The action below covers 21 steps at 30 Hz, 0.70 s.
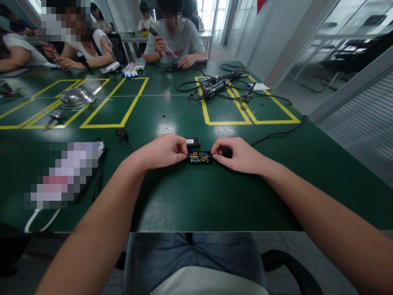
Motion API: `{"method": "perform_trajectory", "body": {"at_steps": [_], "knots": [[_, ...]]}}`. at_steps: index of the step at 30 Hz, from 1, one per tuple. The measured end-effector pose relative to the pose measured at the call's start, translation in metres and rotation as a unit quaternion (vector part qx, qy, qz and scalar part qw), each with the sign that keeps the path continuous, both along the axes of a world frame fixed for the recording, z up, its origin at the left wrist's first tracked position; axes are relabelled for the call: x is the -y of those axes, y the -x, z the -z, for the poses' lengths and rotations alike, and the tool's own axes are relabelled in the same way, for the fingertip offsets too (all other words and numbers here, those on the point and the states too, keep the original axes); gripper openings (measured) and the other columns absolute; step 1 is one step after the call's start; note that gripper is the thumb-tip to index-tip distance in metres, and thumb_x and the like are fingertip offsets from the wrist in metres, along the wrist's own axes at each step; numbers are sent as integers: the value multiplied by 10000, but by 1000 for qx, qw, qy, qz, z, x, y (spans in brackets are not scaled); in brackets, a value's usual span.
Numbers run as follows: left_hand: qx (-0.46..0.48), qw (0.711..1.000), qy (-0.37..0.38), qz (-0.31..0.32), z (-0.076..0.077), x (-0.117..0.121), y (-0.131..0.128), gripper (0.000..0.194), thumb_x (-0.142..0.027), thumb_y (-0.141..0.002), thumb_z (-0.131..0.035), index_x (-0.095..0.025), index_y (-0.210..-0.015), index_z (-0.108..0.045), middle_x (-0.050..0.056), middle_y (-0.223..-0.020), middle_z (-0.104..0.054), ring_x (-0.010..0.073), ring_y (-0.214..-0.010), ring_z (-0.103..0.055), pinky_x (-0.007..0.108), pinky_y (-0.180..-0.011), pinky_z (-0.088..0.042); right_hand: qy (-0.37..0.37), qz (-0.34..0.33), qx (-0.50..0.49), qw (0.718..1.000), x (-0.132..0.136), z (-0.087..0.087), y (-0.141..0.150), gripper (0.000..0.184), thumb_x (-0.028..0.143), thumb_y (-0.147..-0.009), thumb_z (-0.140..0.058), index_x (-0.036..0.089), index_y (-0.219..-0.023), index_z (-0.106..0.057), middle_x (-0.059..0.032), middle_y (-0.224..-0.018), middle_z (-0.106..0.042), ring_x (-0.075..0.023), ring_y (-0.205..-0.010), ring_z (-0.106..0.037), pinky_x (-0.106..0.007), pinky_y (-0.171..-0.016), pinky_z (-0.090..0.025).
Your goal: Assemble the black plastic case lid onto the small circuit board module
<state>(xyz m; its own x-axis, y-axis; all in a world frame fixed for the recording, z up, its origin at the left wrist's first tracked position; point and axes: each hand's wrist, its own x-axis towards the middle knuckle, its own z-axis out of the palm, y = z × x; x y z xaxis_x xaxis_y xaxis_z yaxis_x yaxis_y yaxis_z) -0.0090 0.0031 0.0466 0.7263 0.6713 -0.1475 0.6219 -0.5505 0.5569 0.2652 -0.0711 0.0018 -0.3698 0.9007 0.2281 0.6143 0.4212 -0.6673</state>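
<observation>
A small open black case with a circuit board inside [199,157] lies on the green table [196,196], showing orange and green parts. My left hand [164,150] pinches its left end with closed fingers. Its right end is pinched by my right hand [239,155], fingers closed too. A small black block with a white label [193,142] lies just behind the case, close to my left fingertips.
A black cable and plug [122,134] lie left of my hands. Another cable [276,133] runs off right. Tools and tangled leads [216,87] sit in yellow floor-tape boxes farther back, with a grey metal object [76,98] at left. Other people sit across the table.
</observation>
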Motion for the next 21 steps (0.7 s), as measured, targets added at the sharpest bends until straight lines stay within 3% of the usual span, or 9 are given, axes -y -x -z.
{"method": "perform_trajectory", "body": {"at_steps": [6,10,12,15,19,21], "knots": [[12,992,-124,13,7,-1,-1,124,-151,-869,-732,-197,-849,-845,57,-969,-812,244,-938,-758,365,-914,-573,4,8,-10,1000,0,1,1,105,315,-930,-712,233,-882,-755,-40,-825,-763,-202,-738,-634,-341,-718,-510],[67,976,-201,-42,19,-5,-4,223,-220,-974,-692,-188,-1072,-890,120,-1275,-808,302,-1225,-752,467,-1162,-567,4,17,-12,1000,-1,4,2,110,325,-935,-717,237,-889,-765,-40,-830,-763,-206,-744,-633,-345,-713,-509],[66,977,-196,-45,24,-7,-6,280,-228,-992,-713,-181,-1214,-877,129,-1376,-810,318,-1329,-735,492,-1240,-532,4,17,-13,1000,-1,5,2,105,323,-935,-717,240,-892,-764,-37,-829,-761,-206,-744,-634,-346,-712,-509],[47,986,-153,-54,29,-10,-7,384,-217,-998,-741,-177,-1367,-840,129,-1402,-833,318,-1325,-759,483,-1233,-551,1,15,-15,1000,-2,6,2,102,323,-935,-707,238,-903,-753,-38,-837,-760,-207,-748,-640,-353,-721,-513],[59,987,-126,-79,30,-10,-7,441,-213,-987,-760,-190,-1423,-823,119,-1359,-858,309,-1251,-789,475,-1186,-588,17,9,-29,999,-2,7,2,102,310,-918,-720,244,-995,-722,-42,-890,-777,-219,-781,-663,-369,-749,-534],[91,985,-125,-77,27,-8,-7,480,-236,-971,-786,-179,-1447,-808,121,-1363,-854,300,-1221,-789,466,-1157,-602,35,3,-48,998,-2,6,1,214,243,-872,-720,253,-1080,-673,-40,-951,-790,-217,-796,-670,-374,-774,-546]]}}
